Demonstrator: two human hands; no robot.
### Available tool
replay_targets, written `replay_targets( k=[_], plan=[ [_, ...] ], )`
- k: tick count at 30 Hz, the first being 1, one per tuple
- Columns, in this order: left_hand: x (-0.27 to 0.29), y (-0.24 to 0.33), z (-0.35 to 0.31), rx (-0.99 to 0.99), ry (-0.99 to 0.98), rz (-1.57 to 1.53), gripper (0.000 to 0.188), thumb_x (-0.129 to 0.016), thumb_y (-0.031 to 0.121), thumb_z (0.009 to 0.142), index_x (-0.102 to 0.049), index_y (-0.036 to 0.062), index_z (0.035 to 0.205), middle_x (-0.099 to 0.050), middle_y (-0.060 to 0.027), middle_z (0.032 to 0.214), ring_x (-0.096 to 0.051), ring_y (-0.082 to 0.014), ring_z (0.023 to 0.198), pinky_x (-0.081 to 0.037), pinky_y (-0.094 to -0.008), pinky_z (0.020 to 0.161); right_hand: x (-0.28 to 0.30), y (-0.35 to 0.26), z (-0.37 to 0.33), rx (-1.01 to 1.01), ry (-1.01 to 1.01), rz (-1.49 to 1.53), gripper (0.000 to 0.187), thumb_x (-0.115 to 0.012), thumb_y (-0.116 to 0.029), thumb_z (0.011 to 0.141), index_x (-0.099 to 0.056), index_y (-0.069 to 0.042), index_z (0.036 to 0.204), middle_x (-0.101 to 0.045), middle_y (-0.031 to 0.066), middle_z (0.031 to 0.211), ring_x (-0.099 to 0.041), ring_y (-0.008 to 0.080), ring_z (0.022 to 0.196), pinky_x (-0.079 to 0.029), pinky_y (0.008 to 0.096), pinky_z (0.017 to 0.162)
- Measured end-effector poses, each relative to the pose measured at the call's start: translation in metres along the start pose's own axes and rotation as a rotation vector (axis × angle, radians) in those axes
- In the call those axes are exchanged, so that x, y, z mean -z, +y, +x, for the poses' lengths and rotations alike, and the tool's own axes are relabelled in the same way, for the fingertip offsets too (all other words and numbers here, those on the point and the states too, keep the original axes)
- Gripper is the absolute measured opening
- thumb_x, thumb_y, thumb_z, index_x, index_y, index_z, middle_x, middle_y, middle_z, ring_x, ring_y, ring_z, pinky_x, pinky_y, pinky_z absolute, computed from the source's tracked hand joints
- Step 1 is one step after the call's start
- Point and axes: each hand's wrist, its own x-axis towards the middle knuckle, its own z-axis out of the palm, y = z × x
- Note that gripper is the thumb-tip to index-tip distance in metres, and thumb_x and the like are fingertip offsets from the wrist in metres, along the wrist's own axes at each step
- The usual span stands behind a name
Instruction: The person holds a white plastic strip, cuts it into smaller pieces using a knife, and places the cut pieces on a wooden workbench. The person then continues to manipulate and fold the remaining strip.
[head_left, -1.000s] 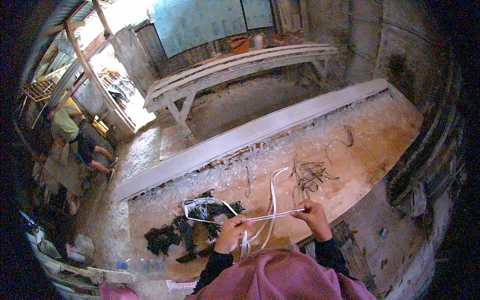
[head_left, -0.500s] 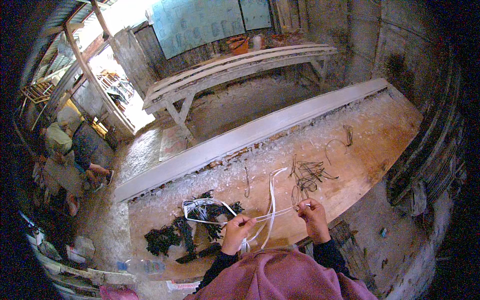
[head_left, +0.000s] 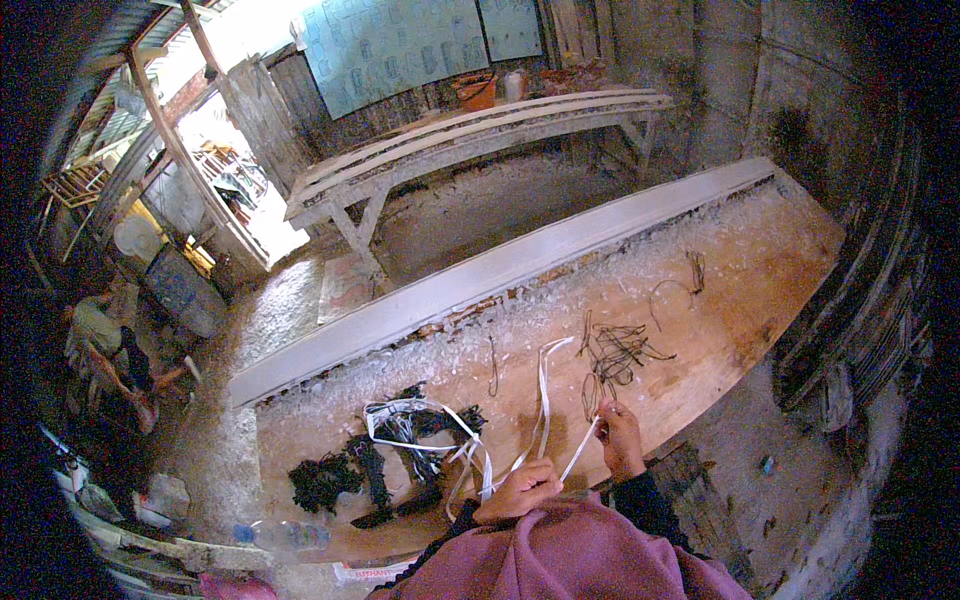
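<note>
A narrow white strip (head_left: 580,452) runs taut and slanting between my two hands. My left hand (head_left: 524,490) is closed on it, low and close to my body. My right hand (head_left: 622,440) pinches its upper end, just below a tangle of thin dark wire (head_left: 618,352). More white strip (head_left: 544,392) curves up the wooden board from beside my left hand. To the left, another white loop (head_left: 372,424) lies over bundles of black strips (head_left: 325,480). The fingertips of my left hand are partly hidden.
The wooden tabletop (head_left: 740,290) has a long pale beam (head_left: 520,268) along its far side. Past it stands a long bench (head_left: 470,128) with an orange bucket (head_left: 476,92). A plastic bottle (head_left: 282,534) lies at the lower left. Another person (head_left: 100,340) sits low at far left.
My left hand has moved down and right toward my body, and the strip now slants steeply between my hands. My right hand has barely shifted. The other person at left has leaned lower.
</note>
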Motion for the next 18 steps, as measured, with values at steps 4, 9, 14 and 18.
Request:
replay_targets(
  k=[4,9,14,18],
  plan=[
    [0.003,-0.002,-0.006,0.151,-0.031,-0.063,0.015,-0.051,0.012,0.083,-0.049,0.0036,0.072,-0.041,-0.0006,0.067,-0.041,-0.0090,0.060,-0.033,-0.0219,0.053,0.003,0.004,0.006,0.038,-0.061,-0.012,0.015,-0.055,-0.020,0.084,-0.052,-0.010,0.073,-0.048,-0.0019,0.060,-0.043,0.0069,0.051,-0.035,0.0196,0.048],
    [0.015,-0.009,-0.017,0.670,0.335,-0.617,0.013,-0.048,0.019,0.086,-0.050,0.0097,0.078,-0.041,0.0035,0.063,-0.037,-0.0041,0.051,-0.025,-0.0180,0.038,0.008,-0.008,0.010,-0.092,-0.194,0.035,0.014,-0.056,-0.019,0.084,-0.052,-0.007,0.077,-0.051,0.0007,0.064,-0.049,0.0090,0.055,-0.042,0.0221,0.051],
    [0.027,-0.041,-0.022,0.713,0.414,-0.180,0.017,-0.051,0.024,0.085,-0.054,0.0083,0.089,-0.048,0.0021,0.068,-0.045,-0.0060,0.057,-0.034,-0.0183,0.045,0.019,-0.011,0.025,0.038,-0.137,0.118,0.014,-0.055,-0.019,0.084,-0.052,-0.006,0.080,-0.056,0.0038,0.073,-0.057,0.0141,0.065,-0.048,0.0250,0.060],
    [0.017,-0.070,-0.021,0.432,0.130,0.031,0.024,-0.056,0.021,0.081,-0.053,0.0065,0.100,-0.055,-0.0044,0.078,-0.055,-0.0163,0.075,-0.044,-0.0263,0.064,0.026,-0.014,0.030,0.148,0.004,0.209,0.017,-0.054,-0.016,0.084,-0.049,-0.008,0.098,-0.056,0.0088,0.093,-0.058,0.0196,0.076,-0.048,0.0266,0.062]
  ],
)
